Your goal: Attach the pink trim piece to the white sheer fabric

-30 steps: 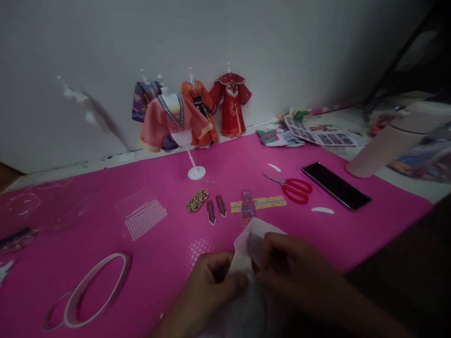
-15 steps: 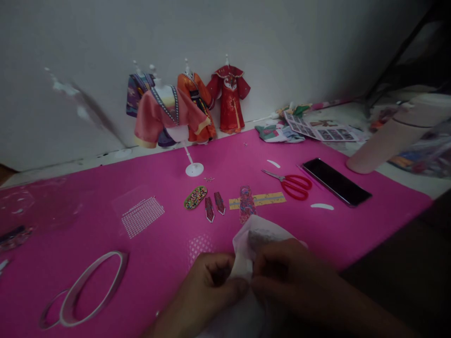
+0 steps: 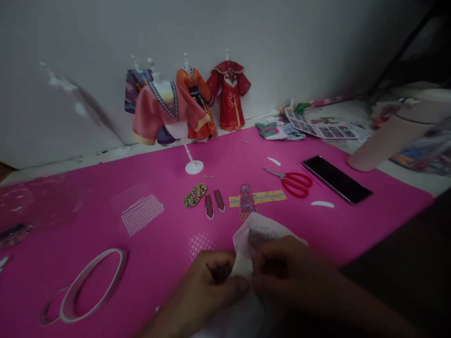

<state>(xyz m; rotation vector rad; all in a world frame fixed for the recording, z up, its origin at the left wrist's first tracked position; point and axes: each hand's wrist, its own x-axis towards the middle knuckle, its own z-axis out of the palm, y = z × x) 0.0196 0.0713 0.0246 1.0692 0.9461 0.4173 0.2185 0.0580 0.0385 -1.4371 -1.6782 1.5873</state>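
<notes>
Pink mat (image 3: 105, 188) across the frame. 4 doll robes on stands (image 3: 186, 101) at upper centre against the wall. Red scissors (image 3: 294, 181) and dark phone (image 3: 337, 179) at centre right, just beside each other. Tape rings (image 3: 82, 291) lower left. Beaded sheet (image 3: 142, 213) left of centre.

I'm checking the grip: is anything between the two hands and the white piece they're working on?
Nothing visible. The left hand and right hand both pinch the white piece directly at its near edge.
</notes>
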